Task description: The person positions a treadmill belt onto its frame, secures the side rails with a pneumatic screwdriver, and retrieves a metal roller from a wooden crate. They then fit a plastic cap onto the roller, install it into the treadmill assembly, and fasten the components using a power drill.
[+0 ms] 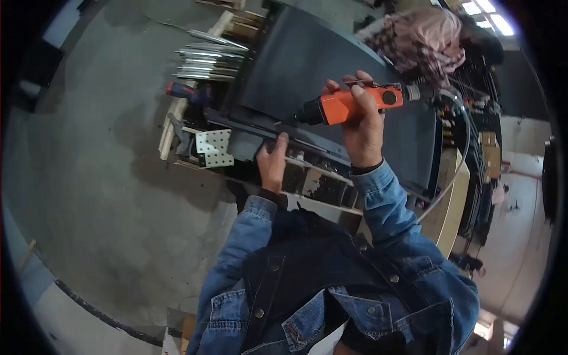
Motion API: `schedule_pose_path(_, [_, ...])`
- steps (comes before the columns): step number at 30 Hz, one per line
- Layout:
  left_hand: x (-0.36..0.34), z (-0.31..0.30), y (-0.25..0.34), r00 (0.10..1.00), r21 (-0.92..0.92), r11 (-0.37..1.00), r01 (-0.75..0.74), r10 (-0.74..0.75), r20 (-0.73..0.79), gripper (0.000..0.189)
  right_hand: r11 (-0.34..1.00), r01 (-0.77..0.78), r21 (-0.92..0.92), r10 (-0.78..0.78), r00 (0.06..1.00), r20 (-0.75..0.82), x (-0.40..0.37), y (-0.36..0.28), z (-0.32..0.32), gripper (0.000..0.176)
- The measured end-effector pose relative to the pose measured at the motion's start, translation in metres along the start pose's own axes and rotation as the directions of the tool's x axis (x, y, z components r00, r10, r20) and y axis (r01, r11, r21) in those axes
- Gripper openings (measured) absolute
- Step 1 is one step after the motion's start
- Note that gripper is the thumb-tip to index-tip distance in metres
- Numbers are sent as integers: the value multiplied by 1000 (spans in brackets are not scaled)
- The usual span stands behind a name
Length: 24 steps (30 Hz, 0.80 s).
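My right hand [365,133] is wrapped round an orange air tool [349,107], its thumb on top near the lever. The tool's black nose and thin pointed bit [283,122] aim left, close over the front edge of a large dark metal panel [307,56]. A clear air hose [464,142] leaves the tool's rear fitting and curves down past my right sleeve. My left hand [273,163] grips the panel's front rim just below the bit, one fingertip up on the edge and the other fingers partly hidden beneath it.
Left of the panel lie a stack of shiny metal bars [207,62], a red-and-blue power tool [188,92] and a perforated light plate [214,148]. A checkered cloth [429,38] covers something at the far right corner. Wooden boards [452,201] stand at right.
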<state>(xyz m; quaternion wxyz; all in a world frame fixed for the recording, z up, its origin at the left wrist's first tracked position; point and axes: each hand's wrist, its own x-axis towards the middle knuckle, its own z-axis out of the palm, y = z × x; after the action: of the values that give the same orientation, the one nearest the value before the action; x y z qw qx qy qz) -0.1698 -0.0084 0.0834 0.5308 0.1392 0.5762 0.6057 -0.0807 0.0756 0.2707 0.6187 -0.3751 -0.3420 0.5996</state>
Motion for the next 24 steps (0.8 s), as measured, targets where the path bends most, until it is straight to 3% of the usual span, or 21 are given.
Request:
schedule_pose_path(1, [-7,-12,-11,986,-35,991,127,-122,117,40,997,-14,-74,19,998,62,-15,-14,-25,44])
schedule_pose_path(2, [-15,-14,-24,974,-44,982,186,-178,143,39,991,-4,-131,15,996,85,-28,-24,-50,41])
schedule_pose_path(5, [-40,-16,-86,894,10,928,373,-363,261,33,946,-45,-322,31,998,-47,-81,-40,-134,44])
schedule_pose_path(7, [-56,-7,-133,673,31,689,724,-716,186,26,752,-112,-650,102,993,-53,-118,-56,-201,48])
schedule_pose_path(8, [-62,-9,-161,620,-8,642,767,-739,263,22,691,-174,-701,111,985,-135,-142,-56,-239,45])
schedule_pose_path(11, [-78,19,-219,583,-6,596,803,-784,215,21,520,-449,-727,273,894,-356,-214,-63,-360,37])
schedule_pose_path(13, [-86,36,-251,643,124,656,744,-754,134,17,577,-593,-561,333,799,-501,-254,-73,-436,32])
schedule_pose_path(14, [-61,7,-310,588,125,652,748,-738,331,14,552,-627,-549,311,766,-562,-272,-80,-473,33])
schedule_pose_path(16, [-67,37,-318,754,294,730,617,-655,43,12,622,-646,-443,301,719,-626,-303,-89,-553,33])
schedule_pose_path(17, [-52,27,-340,788,322,768,554,-608,97,11,674,-646,-360,303,685,-663,-321,-92,-591,33])
schedule_pose_path(18, [-37,17,-361,812,345,800,491,-563,152,12,633,-702,-326,372,646,-667,-333,-95,-634,34])
schedule_pose_path(19, [-37,26,-351,823,789,558,-257,-301,481,18,571,-613,-547,198,749,-632,-349,-82,-681,35])
schedule_pose_path(20, [-39,44,-338,522,524,-70,-849,-258,813,26,450,-508,-734,39,832,-553,-360,-75,-721,37])
schedule_pose_path(21, [-45,69,-336,488,489,-74,-869,-282,826,26,316,-548,-774,147,835,-531,-353,-87,-743,40])
schedule_pose_path(22, [-54,88,-332,580,515,-286,-808,-539,611,35,176,-557,-812,270,820,-504,-340,-97,-764,44])
schedule_pose_path(23, [-61,103,-329,661,458,-502,-734,-684,309,45,196,-491,-849,230,865,-447,-338,-87,-796,43])
schedule_pose_path(24, [-53,91,-342,661,437,-515,-738,-683,310,45,213,-416,-884,185,906,-382,-336,-74,-822,44])
